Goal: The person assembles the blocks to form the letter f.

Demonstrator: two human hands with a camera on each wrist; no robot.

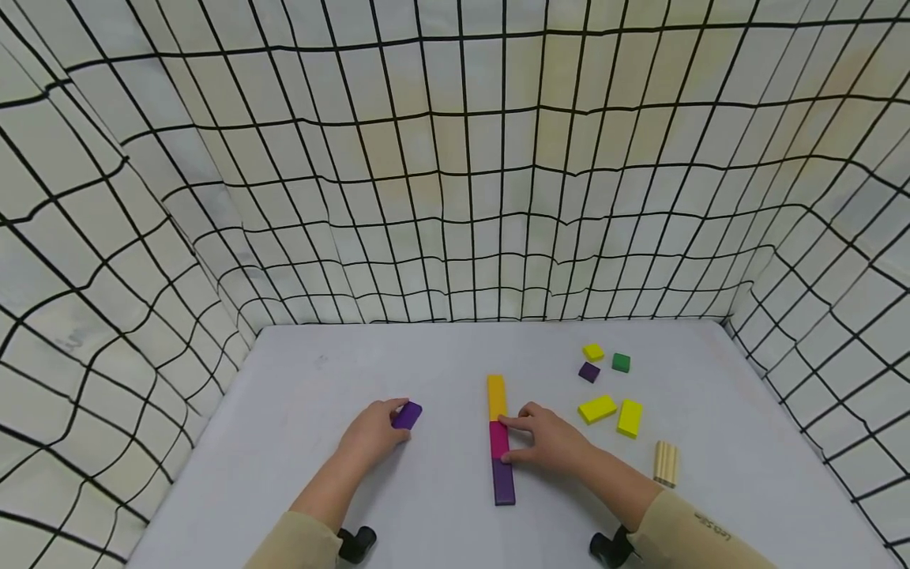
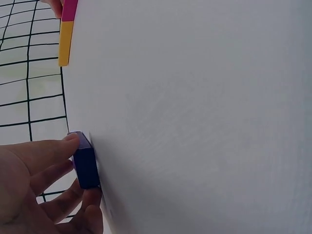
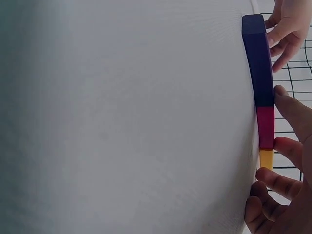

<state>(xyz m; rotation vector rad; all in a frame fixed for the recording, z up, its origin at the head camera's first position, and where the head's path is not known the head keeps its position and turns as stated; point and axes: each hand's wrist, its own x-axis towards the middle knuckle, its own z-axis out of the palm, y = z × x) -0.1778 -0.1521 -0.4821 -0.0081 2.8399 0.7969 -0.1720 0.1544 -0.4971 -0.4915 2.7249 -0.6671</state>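
My left hand [image 1: 371, 431] pinches a purple block [image 1: 407, 416] between thumb and fingers, over the left half of the table. In the left wrist view this block [image 2: 87, 165] is tilted close to the white surface. A straight row lies near the table's middle: a yellow-orange block [image 1: 497, 395] at the far end, a magenta block [image 1: 499, 439], then a dark purple block [image 1: 503, 484] nearest me. On the right of the row, my right hand [image 1: 550, 438] touches its side, thumb and index spread along the magenta block's length. The right wrist view shows this hand [image 3: 292, 180] beside the row.
Right of the row lie two yellow blocks [image 1: 597, 408], a small yellow block [image 1: 593, 352], a small dark purple block [image 1: 588, 371], a green block [image 1: 622, 363] and a ridged pale wooden piece [image 1: 666, 463]. White walls with black netting [image 1: 462, 190] enclose the white table [image 1: 320, 363].
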